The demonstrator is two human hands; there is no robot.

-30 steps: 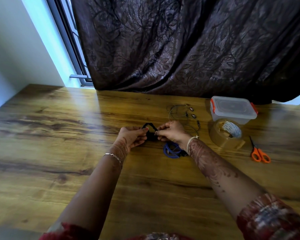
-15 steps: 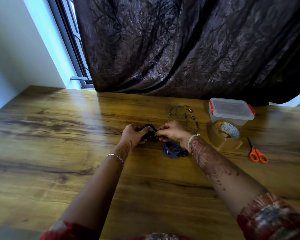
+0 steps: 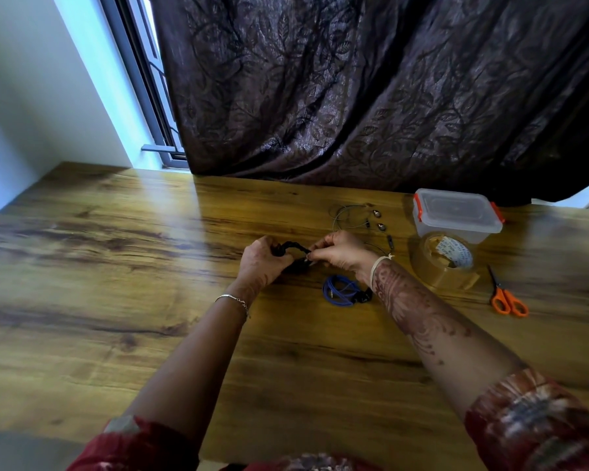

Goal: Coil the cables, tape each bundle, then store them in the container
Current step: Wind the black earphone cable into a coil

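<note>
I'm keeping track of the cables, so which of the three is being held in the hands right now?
The black cable, gripped between both hands. The blue cable lies coiled on the table, and the thin grey earphone cable lies farther back.

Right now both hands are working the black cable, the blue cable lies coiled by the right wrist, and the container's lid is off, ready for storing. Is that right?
Not quite: the head view shows the container closed, its lid on with the orange clips at the sides. The rest stands: the left hand and right hand work the black cable, and the blue cable lies coiled by the right wrist.
</note>
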